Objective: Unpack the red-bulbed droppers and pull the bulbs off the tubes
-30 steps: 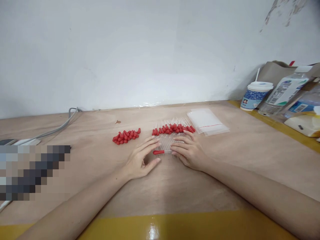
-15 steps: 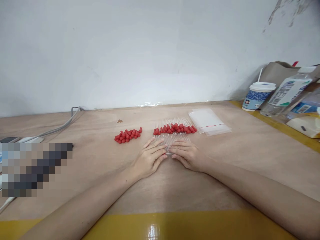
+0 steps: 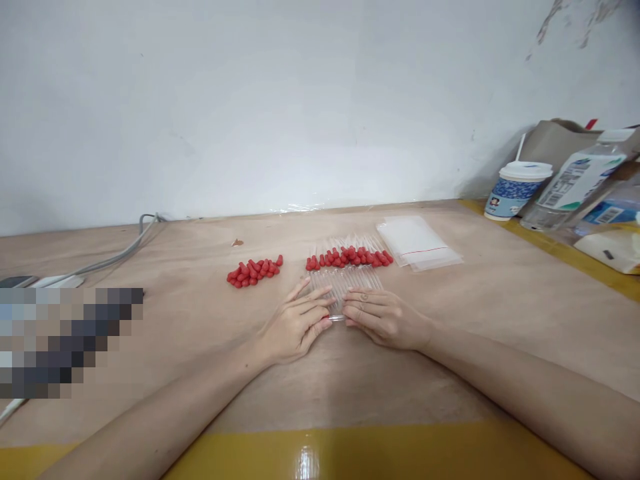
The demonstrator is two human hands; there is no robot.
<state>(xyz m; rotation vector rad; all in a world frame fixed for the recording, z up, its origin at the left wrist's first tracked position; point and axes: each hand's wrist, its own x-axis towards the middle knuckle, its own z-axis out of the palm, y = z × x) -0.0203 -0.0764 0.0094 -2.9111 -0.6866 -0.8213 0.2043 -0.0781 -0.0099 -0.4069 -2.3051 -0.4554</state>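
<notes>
Between my hands lies a thin clear tube (image 3: pixel 337 318), crosswise at the near edge of a row of clear tubes (image 3: pixel 336 283). My left hand (image 3: pixel 296 325) pinches a red rubber bulb (image 3: pixel 327 316) at the tube's left end; only a bit of red shows at its fingertips. My right hand (image 3: pixel 383 319) has its fingers closed on the tube's right end. Red rubber bulbs (image 3: pixel 350 256) lie in a band across the row of tubes. A loose pile of red bulbs (image 3: pixel 254 272) sits to the left, beyond my left hand.
Clear flat bags (image 3: pixel 417 241) with a red line lie right of the tubes. A paper cup (image 3: pixel 517 190) and a plastic bottle (image 3: pixel 580 180) stand at the far right. A grey cable (image 3: pixel 125 252) runs along the left. A small brown scrap (image 3: pixel 237 243) lies near the wall.
Both hands have come slightly nearer to me with the tube, and the right has shifted a little to the right. More of the tube shows between them.
</notes>
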